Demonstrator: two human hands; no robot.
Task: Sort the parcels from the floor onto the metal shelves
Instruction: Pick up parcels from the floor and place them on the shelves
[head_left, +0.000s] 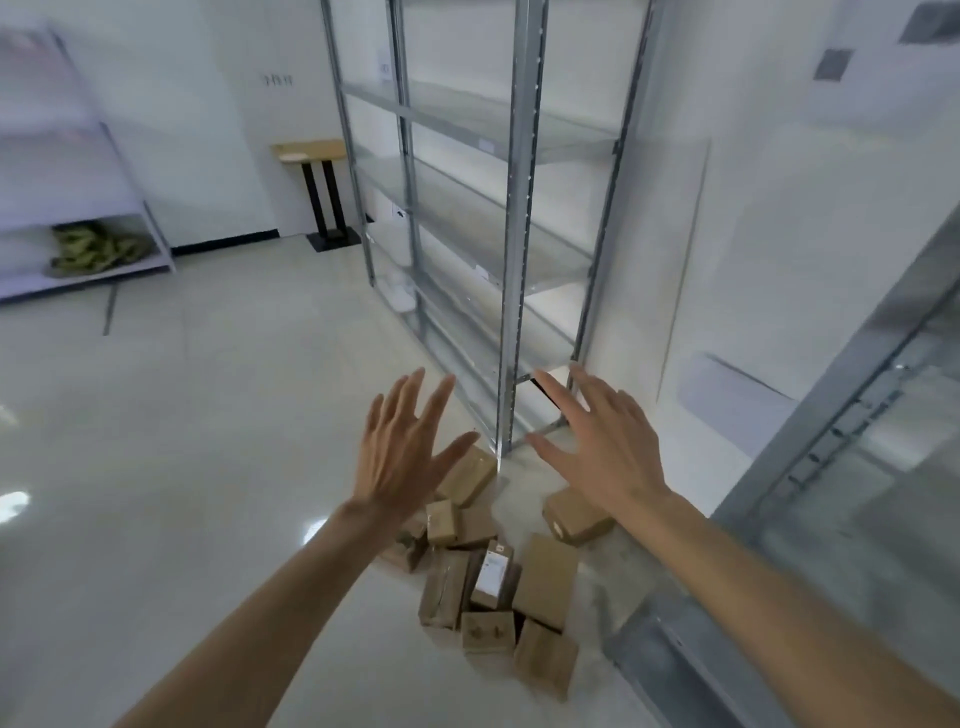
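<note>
A head-worn camera looks forward and down across a pale, glossy tiled floor (208, 441) in a white-walled room. Two bare forearms reach out from the bottom of the view. The left hand (400, 452) and the right hand (602, 447) are both held up in the air, palms facing away from the camera, fingers straight and spread wide. They are apart from each other and hold nothing, touching neither parcel nor shelf.

Below and between the hands lies a loose heap of brown cardboard parcels (498, 566) on the floor, tumbled at different angles. One parcel carries a white label (491, 574). The heap sits right at the foot of the metal shelves (511, 234), a tall grey rack with perforated uprights and several bare-looking tiers, so each parcel needs only a short lift from floor to shelf. A second grey frame (831, 415) stands at the right edge.

Judging by the untouched heap and bare tiers near it, sorting has hardly begun. The raised open hands look poised before a reach down, though that is only a guess.

Further back, a small wooden stand (311, 156) on black legs is against the far wall, and a pale shelf unit (78, 182) at the left holds a yellow-green bundle (98, 249), blurred beyond telling.
</note>
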